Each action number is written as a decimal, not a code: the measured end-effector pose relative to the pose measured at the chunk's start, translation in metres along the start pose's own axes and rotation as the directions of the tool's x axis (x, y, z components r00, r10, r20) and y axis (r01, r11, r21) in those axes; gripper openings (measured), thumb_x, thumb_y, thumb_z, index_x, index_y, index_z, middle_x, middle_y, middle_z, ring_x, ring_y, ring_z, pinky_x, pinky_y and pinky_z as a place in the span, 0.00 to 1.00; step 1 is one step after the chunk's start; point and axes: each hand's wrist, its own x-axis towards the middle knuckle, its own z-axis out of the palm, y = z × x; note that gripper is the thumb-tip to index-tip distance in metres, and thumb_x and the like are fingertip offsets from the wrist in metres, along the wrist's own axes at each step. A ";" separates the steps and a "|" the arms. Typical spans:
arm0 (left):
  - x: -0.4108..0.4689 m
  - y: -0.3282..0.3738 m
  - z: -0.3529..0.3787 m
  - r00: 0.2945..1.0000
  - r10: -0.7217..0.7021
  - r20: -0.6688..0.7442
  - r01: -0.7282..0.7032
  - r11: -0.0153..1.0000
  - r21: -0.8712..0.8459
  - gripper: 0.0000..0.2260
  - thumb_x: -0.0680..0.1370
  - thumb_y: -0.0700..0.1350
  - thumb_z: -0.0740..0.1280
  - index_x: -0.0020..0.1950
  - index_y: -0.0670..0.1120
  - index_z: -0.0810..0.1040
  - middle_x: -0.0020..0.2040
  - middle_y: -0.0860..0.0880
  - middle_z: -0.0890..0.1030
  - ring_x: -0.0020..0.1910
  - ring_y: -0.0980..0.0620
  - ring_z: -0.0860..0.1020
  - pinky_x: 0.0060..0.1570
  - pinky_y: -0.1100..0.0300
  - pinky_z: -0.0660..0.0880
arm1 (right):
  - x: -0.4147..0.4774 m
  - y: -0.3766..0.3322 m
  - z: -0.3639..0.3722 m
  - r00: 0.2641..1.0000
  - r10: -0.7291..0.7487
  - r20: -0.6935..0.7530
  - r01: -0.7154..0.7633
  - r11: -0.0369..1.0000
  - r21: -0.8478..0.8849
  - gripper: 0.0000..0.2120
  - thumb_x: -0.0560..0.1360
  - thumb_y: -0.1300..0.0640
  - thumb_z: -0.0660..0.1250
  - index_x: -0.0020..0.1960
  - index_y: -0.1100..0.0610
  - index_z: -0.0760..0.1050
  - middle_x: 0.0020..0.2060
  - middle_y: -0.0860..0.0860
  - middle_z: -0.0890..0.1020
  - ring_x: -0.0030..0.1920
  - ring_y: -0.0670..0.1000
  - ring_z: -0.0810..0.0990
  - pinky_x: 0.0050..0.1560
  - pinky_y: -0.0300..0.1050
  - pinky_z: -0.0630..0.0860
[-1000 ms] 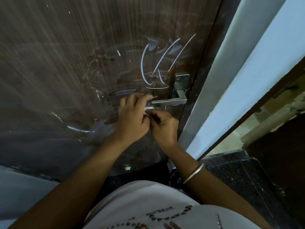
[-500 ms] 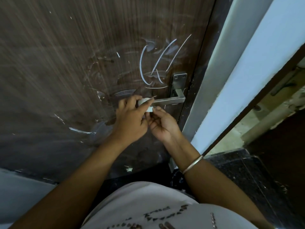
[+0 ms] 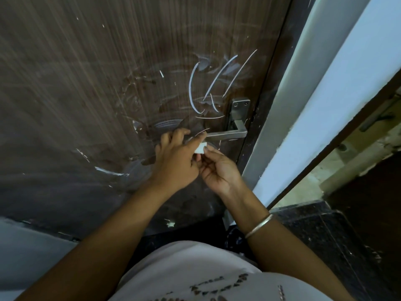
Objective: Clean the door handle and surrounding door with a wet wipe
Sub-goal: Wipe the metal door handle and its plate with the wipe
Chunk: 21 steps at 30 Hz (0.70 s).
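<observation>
Just below the door handle (image 3: 225, 134) at frame centre, both hands pinch a wet wipe (image 3: 200, 148); the left hand (image 3: 175, 159) lies nearer the lever's horizontal bar than the right hand (image 3: 219, 168).

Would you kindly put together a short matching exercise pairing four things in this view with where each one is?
Things:
1. wet wipe
2. door handle
3. bangle
4. white scratch marks

Places:
A. on the door above and left of the lever
B. pinched between the left hand and right hand
C. around the right wrist
D. mounted near the door's right edge

Pairs: 1-B, 2-D, 3-C, 4-A
</observation>
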 end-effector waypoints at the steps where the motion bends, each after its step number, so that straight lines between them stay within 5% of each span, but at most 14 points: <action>1: -0.001 -0.001 -0.001 1.000 -0.007 0.010 0.007 1.000 0.007 0.31 0.70 0.41 0.63 0.71 0.58 0.62 0.68 0.47 0.65 0.63 0.41 0.61 0.58 0.46 0.63 | -0.001 -0.004 -0.003 1.000 -0.020 -0.016 0.020 1.000 -0.002 0.09 0.77 0.69 0.58 0.48 0.64 0.76 0.36 0.56 0.83 0.35 0.48 0.82 0.37 0.36 0.79; 11: -0.002 -0.001 0.000 0.999 0.016 0.038 -0.018 0.998 0.062 0.33 0.69 0.41 0.64 0.73 0.57 0.59 0.67 0.46 0.65 0.62 0.41 0.62 0.58 0.44 0.67 | 0.004 -0.001 -0.004 0.995 -0.082 -0.064 0.080 0.996 -0.044 0.07 0.76 0.70 0.60 0.50 0.65 0.75 0.38 0.57 0.82 0.36 0.49 0.82 0.37 0.38 0.80; 15: -0.001 -0.002 -0.002 0.998 0.022 0.052 -0.027 0.995 0.091 0.34 0.69 0.41 0.65 0.73 0.56 0.58 0.68 0.46 0.65 0.63 0.41 0.61 0.59 0.44 0.67 | 0.007 -0.023 -0.018 0.968 -0.198 -0.152 0.198 0.980 -0.015 0.07 0.76 0.69 0.61 0.53 0.65 0.74 0.41 0.58 0.80 0.42 0.51 0.80 0.45 0.40 0.80; 21: 0.002 0.002 -0.001 0.998 0.030 0.060 -0.039 0.987 0.156 0.34 0.69 0.43 0.65 0.73 0.55 0.57 0.68 0.47 0.65 0.63 0.41 0.62 0.56 0.47 0.66 | 0.001 -0.009 -0.005 0.979 -0.186 -0.086 0.175 0.977 -0.121 0.07 0.77 0.69 0.59 0.44 0.64 0.75 0.32 0.53 0.82 0.35 0.47 0.81 0.40 0.37 0.79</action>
